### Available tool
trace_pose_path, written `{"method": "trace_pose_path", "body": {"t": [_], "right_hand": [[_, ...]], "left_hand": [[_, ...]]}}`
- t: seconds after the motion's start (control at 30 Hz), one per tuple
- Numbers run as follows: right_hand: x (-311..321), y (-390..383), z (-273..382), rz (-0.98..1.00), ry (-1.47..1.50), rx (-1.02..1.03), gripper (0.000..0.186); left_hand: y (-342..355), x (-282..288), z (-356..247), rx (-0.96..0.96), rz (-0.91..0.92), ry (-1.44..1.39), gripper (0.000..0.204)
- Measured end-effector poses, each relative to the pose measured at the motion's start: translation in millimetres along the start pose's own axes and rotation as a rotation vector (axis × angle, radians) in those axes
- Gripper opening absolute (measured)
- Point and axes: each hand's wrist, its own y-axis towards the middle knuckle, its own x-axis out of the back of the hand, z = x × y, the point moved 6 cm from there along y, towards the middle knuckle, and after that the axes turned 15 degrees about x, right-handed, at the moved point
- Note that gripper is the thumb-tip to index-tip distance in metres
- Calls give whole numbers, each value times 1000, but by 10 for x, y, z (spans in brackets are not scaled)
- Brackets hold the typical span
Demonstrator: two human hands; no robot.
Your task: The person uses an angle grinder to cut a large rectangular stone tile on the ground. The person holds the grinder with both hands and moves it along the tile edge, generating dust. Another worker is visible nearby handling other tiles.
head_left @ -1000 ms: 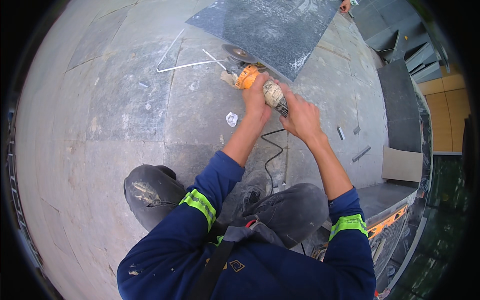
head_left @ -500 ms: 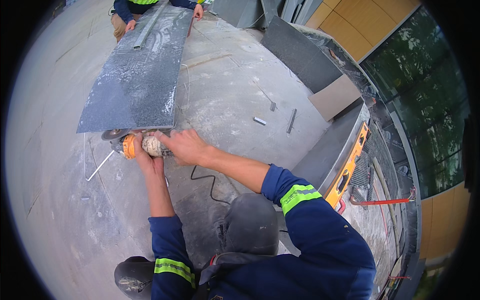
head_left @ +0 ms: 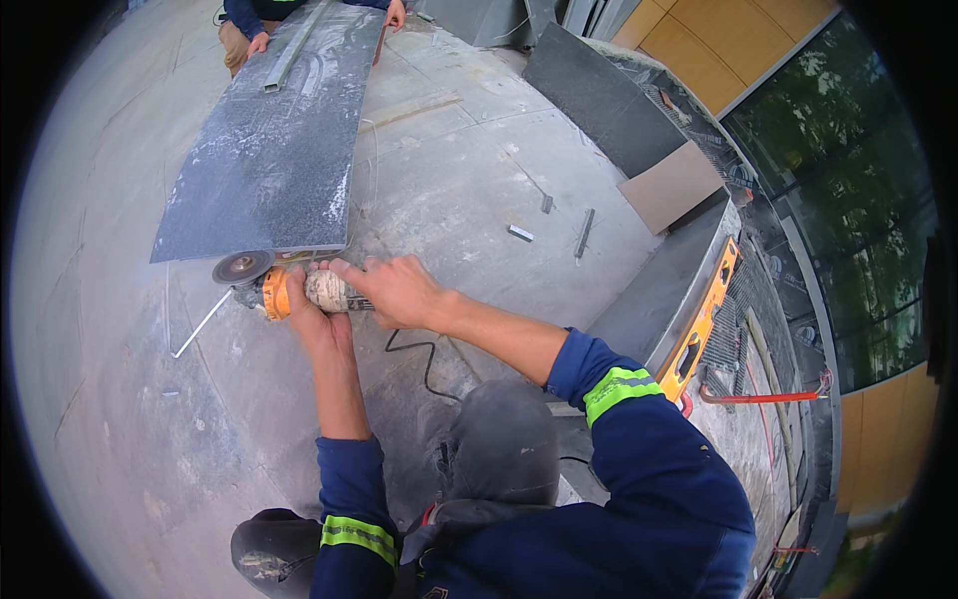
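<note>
An angle grinder [head_left: 324, 291] with an orange head and a dusty pale body is held crosswise in both my hands. My left hand [head_left: 317, 317] wraps around it from below, just behind the orange head. My right hand [head_left: 407, 291] closes over the rear of the body, its fingers partly hidden. The round cutting disc [head_left: 242, 267] shows its flat face at the near edge of a long grey stone slab [head_left: 269, 180]; whether it touches the edge I cannot tell. A black cord [head_left: 432, 364] trails from the tool toward my knee.
At the slab's far end, a co-worker's hands [head_left: 259, 43] rest beside a metal channel [head_left: 289, 60] lying on it. To the right stand an orange spirit level [head_left: 702, 324], dark slabs [head_left: 599, 95] and a beige panel [head_left: 671, 185]. Metal offcuts [head_left: 584, 234] lie on the concrete floor.
The grinder and both hands have shifted slightly to the right. Its disc has tilted and come out from under the slab's edge, so more of its face shows.
</note>
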Motion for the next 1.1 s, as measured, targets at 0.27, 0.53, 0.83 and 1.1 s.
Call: {"method": "trace_pose_path", "body": {"t": [0.27,0.53,0.83,1.1], "right_hand": [[-63,260,71,95,0,-88,96],[-174,349,86,-7,-34,6,98],[20,-85,21,22,13,-25,98],[8,-25,47,-19,28,-1,97]], "left_hand": [[8,-74,-184,-85,-131,-28,24],[10,-24,-287,-76,-117,-3,26],[-327,-217,130,-124,-171,13,15],[-287,-179,63,-105,-165,8,16]]}}
